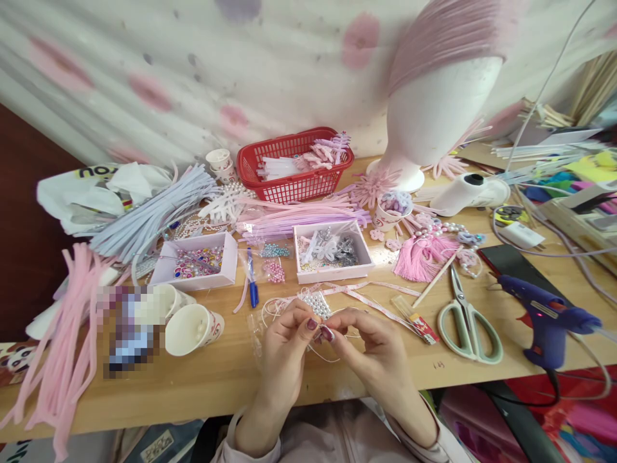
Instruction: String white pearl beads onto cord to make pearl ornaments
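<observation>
Right now I see my left hand (284,350) and right hand (373,350) pinched fingertip to fingertip on a thin wire (348,310), pearl cluster (317,303) at twelve o'clock, equally near.

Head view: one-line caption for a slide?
Both hands pinch thin wire beside pearl beads on a cluttered craft table.

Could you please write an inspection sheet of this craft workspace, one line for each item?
Surface: wooden table, crowded.
Job's things: thin thread and white pearl beads at the fingertips.
Clutter: scissors, red basket, two white bead trays, pink pipe cleaners, paper cups, pink tassel.
Hands: left hand and right hand meet, pinching the thread.
Cables: cord from the blue glue gun; white cables at right.
Surroundings: white foam head stand; spotted cloth behind.
</observation>
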Demonstrator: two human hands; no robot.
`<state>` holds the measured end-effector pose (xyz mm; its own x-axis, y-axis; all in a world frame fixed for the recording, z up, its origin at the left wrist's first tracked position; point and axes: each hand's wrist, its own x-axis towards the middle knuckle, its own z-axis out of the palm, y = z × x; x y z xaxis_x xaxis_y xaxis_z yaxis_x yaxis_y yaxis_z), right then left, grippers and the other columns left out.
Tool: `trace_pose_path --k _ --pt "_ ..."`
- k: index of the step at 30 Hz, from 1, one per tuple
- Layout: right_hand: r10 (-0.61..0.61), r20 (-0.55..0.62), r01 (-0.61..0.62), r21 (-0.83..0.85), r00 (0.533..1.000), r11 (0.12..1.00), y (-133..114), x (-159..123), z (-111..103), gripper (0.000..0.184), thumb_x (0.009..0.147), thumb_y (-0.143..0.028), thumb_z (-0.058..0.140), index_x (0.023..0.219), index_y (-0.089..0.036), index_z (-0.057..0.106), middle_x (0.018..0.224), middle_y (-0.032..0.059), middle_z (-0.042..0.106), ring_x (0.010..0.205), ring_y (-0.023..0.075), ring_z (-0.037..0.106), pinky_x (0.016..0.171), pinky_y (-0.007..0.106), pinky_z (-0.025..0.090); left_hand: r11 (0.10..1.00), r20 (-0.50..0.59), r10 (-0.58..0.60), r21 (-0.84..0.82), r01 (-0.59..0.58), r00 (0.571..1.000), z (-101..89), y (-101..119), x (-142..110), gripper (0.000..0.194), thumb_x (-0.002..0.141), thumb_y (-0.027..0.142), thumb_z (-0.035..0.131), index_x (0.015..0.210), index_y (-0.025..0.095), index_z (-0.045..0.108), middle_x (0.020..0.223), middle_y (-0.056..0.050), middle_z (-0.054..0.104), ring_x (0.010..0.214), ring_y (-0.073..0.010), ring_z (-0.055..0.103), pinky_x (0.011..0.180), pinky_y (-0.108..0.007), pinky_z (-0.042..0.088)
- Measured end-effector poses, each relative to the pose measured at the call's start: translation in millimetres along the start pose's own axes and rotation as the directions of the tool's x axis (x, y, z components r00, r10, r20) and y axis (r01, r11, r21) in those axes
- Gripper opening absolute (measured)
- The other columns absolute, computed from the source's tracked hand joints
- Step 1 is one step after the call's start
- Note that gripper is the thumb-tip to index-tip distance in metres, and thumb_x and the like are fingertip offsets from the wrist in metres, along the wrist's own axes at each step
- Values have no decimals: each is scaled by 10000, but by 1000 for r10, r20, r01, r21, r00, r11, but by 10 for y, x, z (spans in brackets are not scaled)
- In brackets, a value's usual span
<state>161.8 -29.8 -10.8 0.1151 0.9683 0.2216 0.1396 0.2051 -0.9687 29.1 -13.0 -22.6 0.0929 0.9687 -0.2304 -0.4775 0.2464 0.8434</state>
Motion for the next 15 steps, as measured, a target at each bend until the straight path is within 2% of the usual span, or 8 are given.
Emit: trace_pose_path --k 5,11,15 --pt "-5 15 4 13 1000 1000 32 -24 -9 68 818 -158 716 771 -201 741 682 8 742 604 142 665 602 237 570 1000 -30 -13 -6 13 999 -18 -1 -9 403 675 462 893 564 145 670 686 11 508 630 -99 471 602 -214 422" --pt "22 119 -30 60 993 998 75 -37 -5 59 840 -177 714 885 -203 740 783 28 746 693 159 671 664 263 582 998 3 -34 -52 34 999 -36 -11 -12 394 724 446 865 596 150 638 691 14 501 646 -108 484 598 -216 419" --pt "5 115 -14 80 993 997 87 -39 17 53 847 -179 727 886 -214 738 790 18 713 713 153 645 664 250 561 997 -29 -41 -63 40 999 -41 -12 -12 392 704 444 880 609 144 646 703 13 511 653 -101 477 592 -204 418"
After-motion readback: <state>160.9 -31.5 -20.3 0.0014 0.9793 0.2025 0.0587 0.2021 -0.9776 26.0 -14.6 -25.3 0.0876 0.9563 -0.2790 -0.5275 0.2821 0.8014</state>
